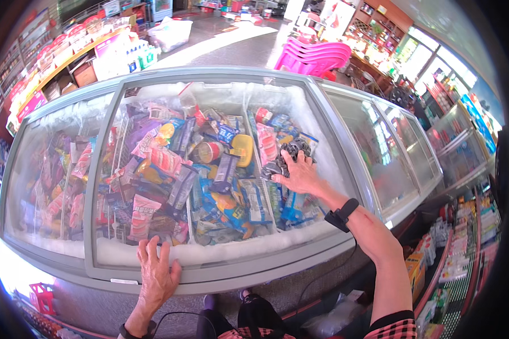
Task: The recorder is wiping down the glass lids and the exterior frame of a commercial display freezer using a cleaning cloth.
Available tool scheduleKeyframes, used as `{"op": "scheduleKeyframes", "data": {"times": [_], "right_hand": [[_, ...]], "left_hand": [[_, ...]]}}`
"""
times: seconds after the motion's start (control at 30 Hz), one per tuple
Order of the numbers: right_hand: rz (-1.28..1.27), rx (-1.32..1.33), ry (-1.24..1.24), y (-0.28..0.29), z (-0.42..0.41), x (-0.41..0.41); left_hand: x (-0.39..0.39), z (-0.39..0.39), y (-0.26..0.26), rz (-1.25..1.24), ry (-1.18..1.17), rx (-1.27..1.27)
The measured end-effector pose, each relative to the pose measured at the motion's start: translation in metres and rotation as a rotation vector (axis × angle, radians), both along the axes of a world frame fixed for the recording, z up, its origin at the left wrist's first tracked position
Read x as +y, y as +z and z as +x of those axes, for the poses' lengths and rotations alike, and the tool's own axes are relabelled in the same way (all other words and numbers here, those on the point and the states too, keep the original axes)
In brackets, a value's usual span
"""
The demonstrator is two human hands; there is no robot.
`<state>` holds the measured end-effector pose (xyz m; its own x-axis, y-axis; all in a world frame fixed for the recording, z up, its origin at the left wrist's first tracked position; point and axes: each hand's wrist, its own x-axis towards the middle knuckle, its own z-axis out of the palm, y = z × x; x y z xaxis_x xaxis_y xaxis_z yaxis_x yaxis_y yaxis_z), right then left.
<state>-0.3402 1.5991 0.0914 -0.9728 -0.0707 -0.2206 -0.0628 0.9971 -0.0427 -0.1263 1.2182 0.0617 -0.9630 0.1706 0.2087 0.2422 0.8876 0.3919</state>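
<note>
A chest freezer with a sliding glass lid [233,254] stands in front of me, its grey frame [220,274] around the pane. Under my right hand [300,171] is a crumpled dark grey cloth [297,148], pressed against the right part of the glass. My left hand [159,267] rests on the near edge of the lid, fingers apart on frame and glass, holding nothing. Through the pane I see many wrapped ice creams [225,199], a yellow tub [242,149] and a round cup [210,151], divided by wire baskets. White frost [225,91] lines the freezer walls.
Another glass-topped freezer [373,140] adjoins on the right. Stacked pink plastic chairs [314,55] and a white bin [170,34] stand beyond. Shelves with goods [458,254] run close on my right. A red stool [42,298] is at lower left. A thin cable [328,271] hangs by my right arm.
</note>
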Motion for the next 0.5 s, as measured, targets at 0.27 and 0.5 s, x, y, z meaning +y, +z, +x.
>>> {"op": "scheduleKeyframes", "data": {"times": [0.27, 0.5], "right_hand": [[0.058, -0.014, -0.001, -0.006, -0.131, -0.045], [-0.078, -0.055, -0.035, -0.001, -0.215, -0.149]], "left_hand": [[0.005, -0.002, 0.013, 0.002, 0.038, -0.066], [0.005, 0.000, 0.013, 0.019, 0.103, -0.087]]}}
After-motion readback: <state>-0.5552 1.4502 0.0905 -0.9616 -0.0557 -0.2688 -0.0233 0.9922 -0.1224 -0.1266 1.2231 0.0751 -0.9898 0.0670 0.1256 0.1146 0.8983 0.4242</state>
